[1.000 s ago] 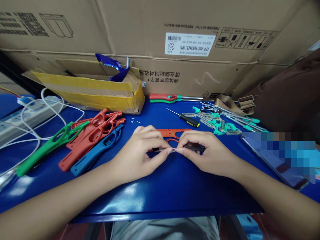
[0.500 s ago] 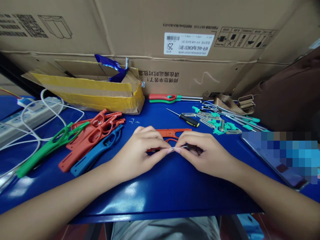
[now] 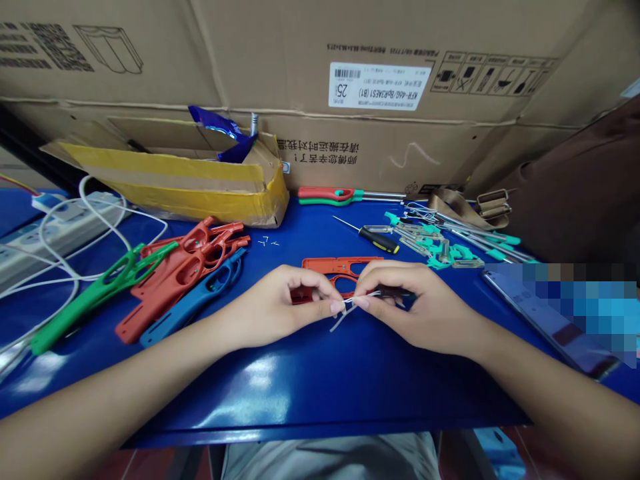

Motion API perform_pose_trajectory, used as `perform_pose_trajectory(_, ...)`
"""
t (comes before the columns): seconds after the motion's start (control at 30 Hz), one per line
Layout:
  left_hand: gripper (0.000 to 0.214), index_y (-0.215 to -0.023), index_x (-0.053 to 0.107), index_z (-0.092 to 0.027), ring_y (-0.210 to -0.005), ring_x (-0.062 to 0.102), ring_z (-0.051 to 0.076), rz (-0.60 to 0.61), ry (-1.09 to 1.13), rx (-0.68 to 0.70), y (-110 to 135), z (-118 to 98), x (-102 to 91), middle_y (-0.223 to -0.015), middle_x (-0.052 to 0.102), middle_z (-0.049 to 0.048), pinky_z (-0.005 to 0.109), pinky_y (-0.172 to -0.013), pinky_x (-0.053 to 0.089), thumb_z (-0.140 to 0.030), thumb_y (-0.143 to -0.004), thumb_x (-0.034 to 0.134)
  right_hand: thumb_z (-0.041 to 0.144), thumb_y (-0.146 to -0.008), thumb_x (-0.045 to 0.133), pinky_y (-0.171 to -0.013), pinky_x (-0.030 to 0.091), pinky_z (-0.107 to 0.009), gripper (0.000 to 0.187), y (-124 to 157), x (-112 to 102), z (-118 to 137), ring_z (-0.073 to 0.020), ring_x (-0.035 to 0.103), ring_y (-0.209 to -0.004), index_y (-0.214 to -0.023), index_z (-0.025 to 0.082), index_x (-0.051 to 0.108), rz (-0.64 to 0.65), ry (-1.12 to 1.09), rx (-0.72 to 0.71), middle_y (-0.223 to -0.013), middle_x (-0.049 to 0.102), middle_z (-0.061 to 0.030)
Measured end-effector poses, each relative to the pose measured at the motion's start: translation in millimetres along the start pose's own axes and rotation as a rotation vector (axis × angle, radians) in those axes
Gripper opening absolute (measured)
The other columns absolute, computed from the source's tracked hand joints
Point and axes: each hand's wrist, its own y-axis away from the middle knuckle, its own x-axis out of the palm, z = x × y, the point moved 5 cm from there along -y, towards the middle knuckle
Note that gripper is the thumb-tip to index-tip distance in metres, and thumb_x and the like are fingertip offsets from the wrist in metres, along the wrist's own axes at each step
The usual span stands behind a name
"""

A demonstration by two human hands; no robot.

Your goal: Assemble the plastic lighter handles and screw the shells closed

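Note:
Thin white wires run between my two hands, one loose end slanting down to the left. My left hand pinches a wire tip between thumb and forefinger. In my right hand the wires are gripped between thumb and fingertips, and a dark piece shows behind them, mostly hidden by the fingers. Just beyond the hands lie orange lighter shell halves, partly covered by them. A whole red and green lighter with a metal tube rests farther back.
Orange shells, a green one and a blue one lie left. A screwdriver, teal-and-clear parts and metal tubes sit back right. Around them are a phone, a power strip and a yellow-taped box.
My hands have drawn slightly apart, with the left fingers shifted a little down and left. More of the white wires and of the orange shell behind now shows.

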Motion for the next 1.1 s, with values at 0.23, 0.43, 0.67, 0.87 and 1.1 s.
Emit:
perform_pose_trajectory(0.23,0.01,-0.091,0.075,-0.023,-0.086,0.061,0.017,-0.162,-0.532,0.31,11.0,-21.2,-1.2,-0.089,0.077,-0.0008,0.035,-0.083,0.038,-0.024,-0.095,0.067,0.022,-0.092,0.063,-0.056,0.04,-0.025,0.014,-0.4,1.3,-4.0,-0.0115,0.056,-0.067,-0.082,0.018,0.07,0.032,-0.025,0.088,-0.085,0.069,-0.0032)
perform_pose_trajectory(0.43,0.013,-0.092,0.073,-0.022,-0.089,0.058,0.018,-0.178,-0.74,0.397,16.0,-23.1,1.0,-0.088,0.074,-0.0006,0.037,-0.08,0.032,-0.023,-0.098,0.062,0.019,-0.093,0.063,-0.058,0.041,-0.024,0.015,-1.6,5.4,-0.2,-0.0104,0.055,-0.067,-0.08,0.018,0.071,0.086,0.029,0.011,-0.082,0.068,-0.0016)
perform_pose_trajectory(0.67,0.011,-0.091,0.074,-0.021,-0.087,0.058,0.016,-0.14,-0.454,0.271,8.4,-15.9,-2.8,-0.089,0.067,0.001,0.033,-0.084,0.041,-0.024,-0.095,0.064,0.017,-0.092,0.062,-0.06,0.043,-0.024,0.013,-1.1,0.3,-0.6,-0.0117,0.059,-0.07,-0.084,0.019,0.072,0.009,0.064,-0.01,-0.086,0.071,-0.0029)
perform_pose_trajectory(0.87,0.014,-0.086,0.074,-0.018,-0.085,0.061,0.015,-0.12,-0.201,0.189,1.9,-9.4,1.5,-0.087,0.066,0.0027,0.027,-0.079,0.048,-0.024,-0.094,0.065,0.019,-0.092,0.062,-0.064,0.047,-0.024,0.012,0.1,2.0,3.9,-0.0132,0.062,-0.073,-0.083,0.019,0.07,0.01,0.027,-0.012,-0.085,0.071,-0.0028)
perform_pose_trajectory(1.1,0.015,-0.084,0.072,-0.017,-0.084,0.061,0.013,-0.079,-0.242,0.241,4.0,-15.6,5.8,-0.083,0.066,0.0011,0.028,-0.084,0.045,-0.021,-0.096,0.064,0.019,-0.097,0.058,-0.066,0.047,-0.026,0.016,1.2,7.3,6.0,-0.0124,0.061,-0.072,-0.086,0.018,0.07,0.009,0.099,-0.115,-0.086,0.072,-0.0032)
